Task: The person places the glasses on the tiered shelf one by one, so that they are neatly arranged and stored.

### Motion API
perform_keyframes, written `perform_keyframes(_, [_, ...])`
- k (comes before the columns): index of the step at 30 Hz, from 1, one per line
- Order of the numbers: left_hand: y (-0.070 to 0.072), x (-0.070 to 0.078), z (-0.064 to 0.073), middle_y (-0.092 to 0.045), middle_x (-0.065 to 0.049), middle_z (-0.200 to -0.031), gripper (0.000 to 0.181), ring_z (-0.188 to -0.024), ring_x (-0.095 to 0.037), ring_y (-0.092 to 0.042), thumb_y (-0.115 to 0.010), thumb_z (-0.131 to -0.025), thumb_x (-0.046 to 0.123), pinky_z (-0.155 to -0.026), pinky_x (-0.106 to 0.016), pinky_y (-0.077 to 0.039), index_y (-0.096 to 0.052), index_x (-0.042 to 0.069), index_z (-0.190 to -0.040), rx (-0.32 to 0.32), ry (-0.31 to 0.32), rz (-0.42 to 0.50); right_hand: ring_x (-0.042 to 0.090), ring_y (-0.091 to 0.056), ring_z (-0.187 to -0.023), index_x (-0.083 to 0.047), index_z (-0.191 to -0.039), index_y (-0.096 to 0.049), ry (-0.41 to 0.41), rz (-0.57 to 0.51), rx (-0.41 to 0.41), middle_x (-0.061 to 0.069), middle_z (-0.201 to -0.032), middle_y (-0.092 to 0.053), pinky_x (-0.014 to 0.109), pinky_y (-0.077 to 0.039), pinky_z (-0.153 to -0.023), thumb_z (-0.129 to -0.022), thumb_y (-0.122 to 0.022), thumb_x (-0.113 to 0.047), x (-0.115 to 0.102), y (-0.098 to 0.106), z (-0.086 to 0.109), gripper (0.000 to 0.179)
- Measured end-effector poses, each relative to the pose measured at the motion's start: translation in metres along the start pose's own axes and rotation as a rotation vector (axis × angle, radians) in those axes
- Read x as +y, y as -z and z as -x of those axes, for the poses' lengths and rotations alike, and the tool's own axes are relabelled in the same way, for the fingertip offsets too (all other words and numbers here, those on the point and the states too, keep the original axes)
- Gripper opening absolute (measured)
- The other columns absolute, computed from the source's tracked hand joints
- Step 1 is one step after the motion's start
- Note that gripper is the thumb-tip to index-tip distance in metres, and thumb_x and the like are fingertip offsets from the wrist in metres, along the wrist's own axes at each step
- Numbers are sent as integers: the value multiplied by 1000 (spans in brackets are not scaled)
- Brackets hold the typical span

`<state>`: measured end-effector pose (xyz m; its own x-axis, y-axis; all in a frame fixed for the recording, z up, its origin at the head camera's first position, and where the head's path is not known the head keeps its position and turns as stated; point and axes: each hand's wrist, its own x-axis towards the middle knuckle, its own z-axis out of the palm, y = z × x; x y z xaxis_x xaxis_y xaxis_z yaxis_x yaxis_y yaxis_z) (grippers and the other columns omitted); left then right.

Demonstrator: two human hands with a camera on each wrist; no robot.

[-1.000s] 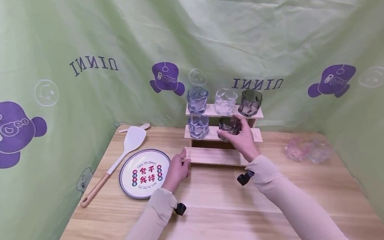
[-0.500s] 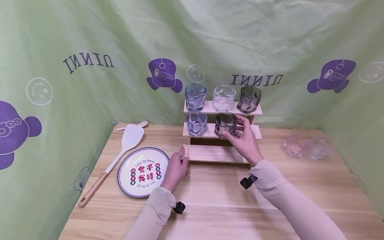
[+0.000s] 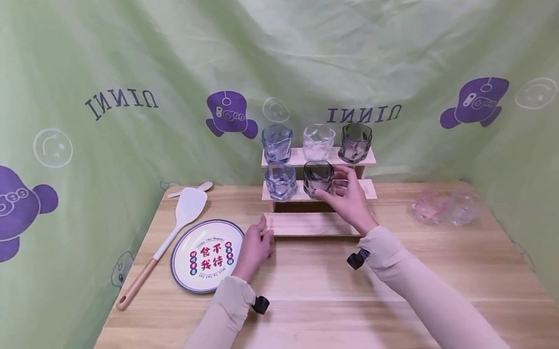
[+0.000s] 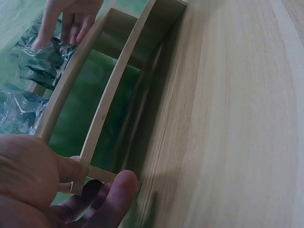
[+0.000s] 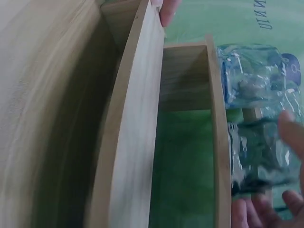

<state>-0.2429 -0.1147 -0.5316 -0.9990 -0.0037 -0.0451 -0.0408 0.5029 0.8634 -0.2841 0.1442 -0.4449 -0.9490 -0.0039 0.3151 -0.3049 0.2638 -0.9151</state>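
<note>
A wooden three-tier display rack [image 3: 309, 224] stands at the back of the table. My left hand [image 3: 255, 248] grips the left end of its lowest tier, thumb and fingers around the board edges in the left wrist view. On the middle tier, my right hand [image 3: 353, 200] holds a dark grey glass [image 3: 318, 178] from its right side, thumb at the front and fingers curled behind. Left of it stands a bluish glass [image 3: 280, 181]. The top tier carries a blue glass [image 3: 277, 144], a clear glass [image 3: 319, 141] and another dark grey glass [image 3: 355, 142].
Left of the rack lie a white plate [image 3: 234, 232] with red characters, a white spatula [image 3: 190, 205] with a wooden handle, and a small spoon [image 3: 204, 186]. A pink glass [image 3: 428, 207] and a clear one [image 3: 462, 207] stand at the right. Green curtain [image 3: 397, 36] surrounds the table.
The dark glass in my right hand has shifted left along the middle tier, toward the bluish glass, and stands more upright. My left hand keeps its place on the rack.
</note>
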Motion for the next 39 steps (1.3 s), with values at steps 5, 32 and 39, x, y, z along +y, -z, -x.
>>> perform_keyframes(5, [-1,-2,2,-54,-24,-127,58,-64,-18,-66,-57,-105,17,-60,-30,-58,-33,4,-156,0,-3,23,44,-48,-128,3,-149,-32,23,-66,-48,26,-142,-45,50,-45,-107,-90,-77,-5,1,35,14,74])
perform_keyframes(32, [-1,-2,0,-54,-23,-128,58,-64,-17,-67,-56,-106,18,-60,-28,-58,-32,5,-157,-11,9,3,46,-27,-142,-10,-163,-14,-307,366,239,27,-157,-29,62,-25,-115,-104,-54,-44,128,275,48,79])
perform_keyframes(39, [0,-1,1,-53,-24,-129,57,-67,-19,-66,-56,-106,18,-60,-28,-58,-33,4,-156,-3,8,14,46,-32,-135,-8,-161,-18,-358,389,258,28,-153,-31,64,-30,-110,-102,-54,-50,131,275,58,81])
